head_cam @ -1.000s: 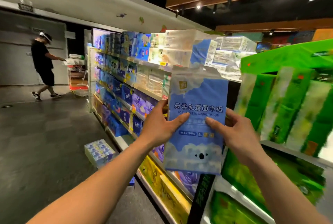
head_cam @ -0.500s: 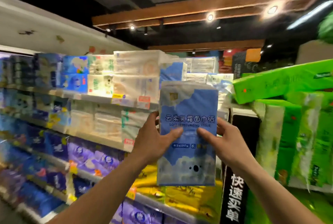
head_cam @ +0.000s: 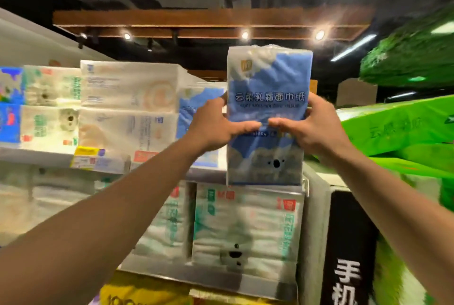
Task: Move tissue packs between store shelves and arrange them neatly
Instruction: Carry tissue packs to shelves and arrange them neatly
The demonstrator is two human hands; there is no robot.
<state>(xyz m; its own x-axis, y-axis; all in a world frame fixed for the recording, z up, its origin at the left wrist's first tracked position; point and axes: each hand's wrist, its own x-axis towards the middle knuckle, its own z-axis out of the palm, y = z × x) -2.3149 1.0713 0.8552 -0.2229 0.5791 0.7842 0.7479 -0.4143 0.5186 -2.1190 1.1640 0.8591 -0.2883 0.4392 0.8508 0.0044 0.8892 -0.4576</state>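
Since a second ago my view has swung away from the aisle and up to the top shelf (head_cam: 36, 157), and the blue tissue pack (head_cam: 269, 76) has come up with my hands to that height. I hold it upright, printed face toward me. Its bottom edge is level with the shelf's front lip at the right end; whether it rests there I cannot tell.

My left hand (head_cam: 213, 128) grips the pack's left side, thumb laid across the front and fingers wrapped behind. My right hand (head_cam: 315, 125) grips the right side the same way. The two thumbs nearly meet in the middle of the front.

Just behind my left hand stands another blue pack (head_cam: 194, 98) on the top shelf. Left of it are white packs (head_cam: 127, 88) stacked two high. On the shelf below are white packs with green print (head_cam: 245, 226), and under those a yellow pack (head_cam: 137, 295). Green packs (head_cam: 393, 128) lie to my right, blurred. A black sign (head_cam: 348, 243) with white characters runs down the shelf end. Overhead is a wooden beam (head_cam: 196, 20) with spotlights.
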